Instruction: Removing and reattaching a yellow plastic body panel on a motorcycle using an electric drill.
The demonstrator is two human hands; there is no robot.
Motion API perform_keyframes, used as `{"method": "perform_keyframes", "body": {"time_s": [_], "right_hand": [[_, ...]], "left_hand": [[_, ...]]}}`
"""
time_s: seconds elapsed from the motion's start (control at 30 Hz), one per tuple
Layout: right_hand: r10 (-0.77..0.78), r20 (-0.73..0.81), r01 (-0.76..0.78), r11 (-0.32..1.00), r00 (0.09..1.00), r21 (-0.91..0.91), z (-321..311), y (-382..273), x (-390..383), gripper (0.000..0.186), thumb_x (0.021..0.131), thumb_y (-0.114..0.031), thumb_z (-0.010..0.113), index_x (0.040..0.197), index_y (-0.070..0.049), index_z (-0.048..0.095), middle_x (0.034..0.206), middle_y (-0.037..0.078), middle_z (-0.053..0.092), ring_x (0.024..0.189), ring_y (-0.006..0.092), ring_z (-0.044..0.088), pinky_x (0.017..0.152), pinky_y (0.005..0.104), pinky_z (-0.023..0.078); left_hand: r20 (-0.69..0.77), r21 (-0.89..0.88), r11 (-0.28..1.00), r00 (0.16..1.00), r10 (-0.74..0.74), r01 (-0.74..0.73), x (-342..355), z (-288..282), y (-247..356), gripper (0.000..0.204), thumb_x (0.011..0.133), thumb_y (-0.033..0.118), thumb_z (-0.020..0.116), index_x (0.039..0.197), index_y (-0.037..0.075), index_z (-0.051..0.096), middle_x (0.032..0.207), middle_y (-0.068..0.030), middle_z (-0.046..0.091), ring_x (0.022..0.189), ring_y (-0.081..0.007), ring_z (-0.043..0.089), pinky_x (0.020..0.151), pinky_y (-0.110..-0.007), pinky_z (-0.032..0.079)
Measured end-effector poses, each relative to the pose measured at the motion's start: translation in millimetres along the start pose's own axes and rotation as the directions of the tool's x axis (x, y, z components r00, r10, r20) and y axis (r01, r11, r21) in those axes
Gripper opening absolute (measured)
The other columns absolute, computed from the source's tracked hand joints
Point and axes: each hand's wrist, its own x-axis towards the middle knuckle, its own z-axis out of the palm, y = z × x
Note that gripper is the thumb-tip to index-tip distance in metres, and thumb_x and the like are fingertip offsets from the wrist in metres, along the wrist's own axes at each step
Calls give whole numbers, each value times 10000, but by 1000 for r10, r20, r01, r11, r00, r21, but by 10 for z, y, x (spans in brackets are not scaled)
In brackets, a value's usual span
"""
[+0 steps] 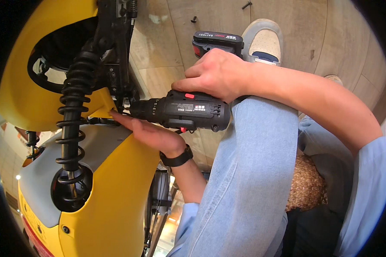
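Light-blue denim knee (pixel 261 141) sits nearest the cam, bent, just R of the blk cordless drill (pixel 197 111). Drill's mid-view, lying roughly level, chuck (pixel 146 109) aimed L at the dark framework of a yellow scooter, red buttons on its body, batt pack (pixel 218 38) at the far end of the handle. R hand (pixel 221 70) is wrapped round the handle, gripping it. L hand (pixel 152 135), w/ blk wristband (pixel 177 159), has its fingers stretched out under the chuck, tips by the yellow bracket (pixel 104 104); can't tell if they're pinching anything. L of that, a blk coil-spring shock absorber (pixel 70 115) runs down into a round opening btwn the grey panel (pixel 94 137) & the lower yellow body panel (pixel 120 192). Upper yellow panel (pixel 17 81) curves along the far L. Past the batt: a beige-&-grey shoe (pixel 265 40) on the wood-look floor (pixel 304 25), plus 2 small dark screws, one (pixel 194 19) near the batt, other (pixel 247 5) at the top edge. Woven seat (pixel 306 184) shows lower R, beside the pale-blue sleeve (pixel 369 180).
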Motion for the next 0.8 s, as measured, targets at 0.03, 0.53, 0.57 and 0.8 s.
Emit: {"method": "perform_keyframes", "body": {"time_s": [0.03, 0.53, 0.57, 0.8], "right_hand": [[0, 1, 0, 1000, 1000, 0, 1, -7, -2, 462, 683, -182, 711, 1134, -97, 661, 705, 55, 602, 613, 279, 637, 542, 393, 504], [54, -82, -55, 998, 995, -11, -100, -14, -11, 443, 671, -161, 716, 1107, -94, 679, 712, 46, 624, 632, 258, 653, 534, 373, 510], [49, -79, -49, 999, 996, -7, -115, -29, 7, 437, 674, -158, 715, 1106, -94, 679, 708, 44, 623, 633, 258, 653, 533, 373, 510], [12, -65, -13, 1000, 998, -15, -184, -65, 22, 435, 676, -171, 716, 1102, -92, 676, 708, 47, 619, 624, 264, 648, 539, 375, 511]], "left_hand": [[-18, -26, 1000, 1000, 12, -12, 8, 19, 11, 585, 1036, 276, 283, 1545, -9, 230, 1568, -162, 290, 1393, -226, 364, 1173, -373, 265], [-31, 52, 989, 990, -134, 136, 39, 113, 176, 685, 1067, 414, 253, 1561, -28, 80, 1658, -143, 31, 1530, -228, 54, 1237, -363, 36], [-32, 51, 990, 991, -131, 132, 62, 108, 185, 685, 1067, 414, 253, 1561, -28, 80, 1658, -143, 31, 1530, -228, 54, 1237, -363, 36], [-146, -55, 984, 974, -175, 168, 29, 151, 133, 625, 1051, 354, 357, 1504, -68, 264, 1536, -181, 346, 1387, -243, 379, 1168, -393, 244]]}}
